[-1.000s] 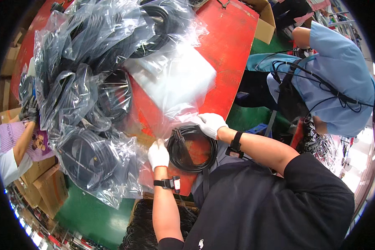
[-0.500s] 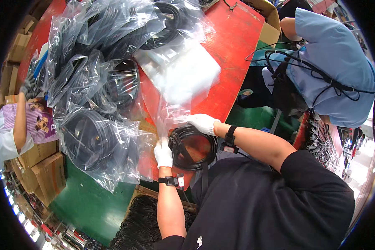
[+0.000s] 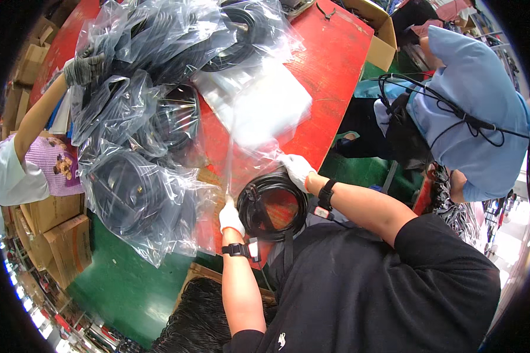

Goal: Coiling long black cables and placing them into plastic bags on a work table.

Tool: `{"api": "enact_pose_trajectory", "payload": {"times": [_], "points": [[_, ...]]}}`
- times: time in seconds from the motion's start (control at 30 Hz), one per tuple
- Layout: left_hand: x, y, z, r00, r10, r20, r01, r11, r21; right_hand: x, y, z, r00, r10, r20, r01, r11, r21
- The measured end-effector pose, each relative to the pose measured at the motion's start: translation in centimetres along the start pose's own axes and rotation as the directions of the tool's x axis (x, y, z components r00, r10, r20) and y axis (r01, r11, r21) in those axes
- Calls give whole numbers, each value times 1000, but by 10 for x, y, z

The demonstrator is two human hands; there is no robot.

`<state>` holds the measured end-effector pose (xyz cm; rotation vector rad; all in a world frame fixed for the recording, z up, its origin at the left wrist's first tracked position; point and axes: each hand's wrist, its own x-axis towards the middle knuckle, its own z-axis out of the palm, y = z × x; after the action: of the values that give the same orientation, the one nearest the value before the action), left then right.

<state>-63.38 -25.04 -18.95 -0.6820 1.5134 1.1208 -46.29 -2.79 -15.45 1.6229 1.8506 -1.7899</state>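
Note:
Both my hands wear white gloves. My left hand (image 3: 231,217) pinches one edge of a clear plastic bag (image 3: 247,167), just left of a coil of black cable (image 3: 303,215). With my right hand (image 3: 297,170) I grip the bag's opposite edge, above the coil's upper right. Between my hands the bag is spread wide, its far part lying toward a stack of clear bags (image 3: 271,109). The coil rests on the red table (image 3: 330,59) at the near edge, close to my body, its strapped part and connector end on its left side.
Bagged cable coils (image 3: 126,191) heap along the left. A co-worker's gloved hand (image 3: 83,69) touches the heap at far left. Another person in a blue top (image 3: 477,112) bends at the right. A box of black cables (image 3: 209,312) stands below, with cartons (image 3: 68,247) at left.
My hands have moved apart, my right one slightly right and up, stretching the bunched bag wider. The left co-worker's hand has reached in onto the heap. The person in blue has shifted slightly.

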Motion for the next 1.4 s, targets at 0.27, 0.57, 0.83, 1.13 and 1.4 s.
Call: {"api": "enact_pose_trajectory", "payload": {"times": [0.27,0.57,0.83,1.13,1.4], "points": [[-15,-16,13,882,426,-203,-385,898,214,-27,9,24,937,-153,-313,173,984,38],[-53,37,60,661,745,-88,-496,522,694,-19,-20,19,948,3,-318,-63,982,-176],[-65,91,73,844,525,113,-188,92,978,-14,-15,27,944,-60,-324,-19,972,-235],[-88,46,68,673,691,265,-358,-9,934,-7,12,18,929,-161,-334,90,971,-221],[-56,4,32,663,744,-88,-330,396,857,-19,7,14,916,-255,-309,216,964,-157]]}}
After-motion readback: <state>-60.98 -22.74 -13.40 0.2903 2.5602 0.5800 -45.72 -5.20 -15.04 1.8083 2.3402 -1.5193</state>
